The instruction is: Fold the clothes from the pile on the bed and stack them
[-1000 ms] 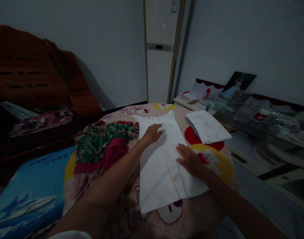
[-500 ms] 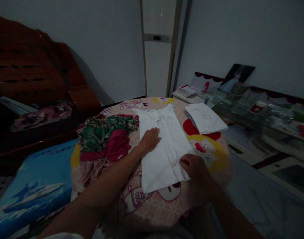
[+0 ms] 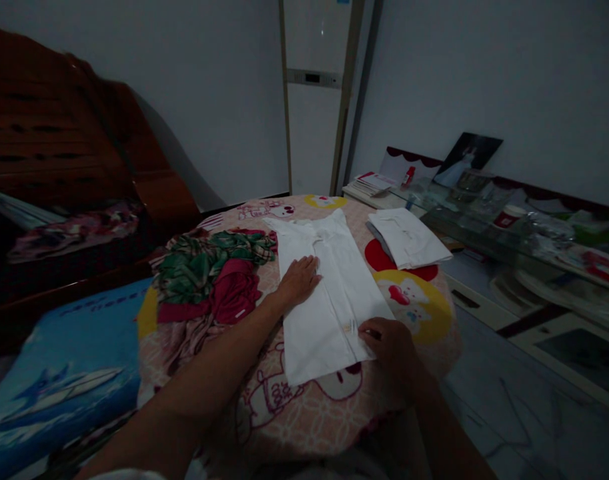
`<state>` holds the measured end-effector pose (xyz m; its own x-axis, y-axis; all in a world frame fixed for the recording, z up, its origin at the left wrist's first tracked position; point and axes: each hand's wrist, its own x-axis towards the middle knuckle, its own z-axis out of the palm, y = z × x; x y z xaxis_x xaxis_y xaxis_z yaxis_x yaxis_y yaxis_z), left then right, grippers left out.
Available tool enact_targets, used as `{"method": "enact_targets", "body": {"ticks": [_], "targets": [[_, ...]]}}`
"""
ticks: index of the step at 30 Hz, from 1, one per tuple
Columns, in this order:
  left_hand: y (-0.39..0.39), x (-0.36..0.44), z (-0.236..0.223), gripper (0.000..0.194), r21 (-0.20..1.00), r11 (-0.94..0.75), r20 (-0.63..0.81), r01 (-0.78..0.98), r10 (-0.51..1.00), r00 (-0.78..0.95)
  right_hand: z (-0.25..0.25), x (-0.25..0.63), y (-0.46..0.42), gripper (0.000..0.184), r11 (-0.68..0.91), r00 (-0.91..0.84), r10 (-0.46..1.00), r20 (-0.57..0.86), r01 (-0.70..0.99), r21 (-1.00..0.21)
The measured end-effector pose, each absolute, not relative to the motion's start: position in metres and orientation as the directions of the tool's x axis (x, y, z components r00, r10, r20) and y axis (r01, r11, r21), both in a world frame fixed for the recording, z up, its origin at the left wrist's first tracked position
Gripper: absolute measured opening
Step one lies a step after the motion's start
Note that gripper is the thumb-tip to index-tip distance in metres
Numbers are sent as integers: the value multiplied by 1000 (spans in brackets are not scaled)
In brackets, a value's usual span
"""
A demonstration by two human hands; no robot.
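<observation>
A white shirt (image 3: 309, 333) lies folded lengthwise on the round table, its collar end pointing away from me. My left hand (image 3: 299, 281) rests flat on the middle of the shirt, fingers stretched out. At the near right edge of the shirt, beside a small label, my right hand (image 3: 386, 338) is closed with the fingers pinching the cloth. Part of that edge is hidden under the fingers.
Crumpled green plaid and red clothes (image 3: 209, 273) are heaped on the table's left. A folded white garment (image 3: 409, 237) lies at the right on the patterned tablecloth (image 3: 329, 427). Beyond stands a cluttered glass-topped cabinet (image 3: 477, 227); a wooden bench (image 3: 49, 153) is at left.
The right hand has shifted very slightly at the shirt's near right edge. The left hand and the shirt have stayed in place, while the camera view has turned a little.
</observation>
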<state>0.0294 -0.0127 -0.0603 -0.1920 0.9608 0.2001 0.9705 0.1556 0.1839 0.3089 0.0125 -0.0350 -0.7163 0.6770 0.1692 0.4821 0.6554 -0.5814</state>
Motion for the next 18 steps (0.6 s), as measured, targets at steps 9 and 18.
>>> {"method": "enact_targets", "body": {"ticks": [9,18], "targets": [[-18,37,-62,58,138,151,191,979,966,-176,-44,328,26,20,766,-693,611,382,398,-505],[-24,48,-49,56,81,128,116,988,984,-137,-54,342,41,21,826,-725,541,427,363,-431]]}}
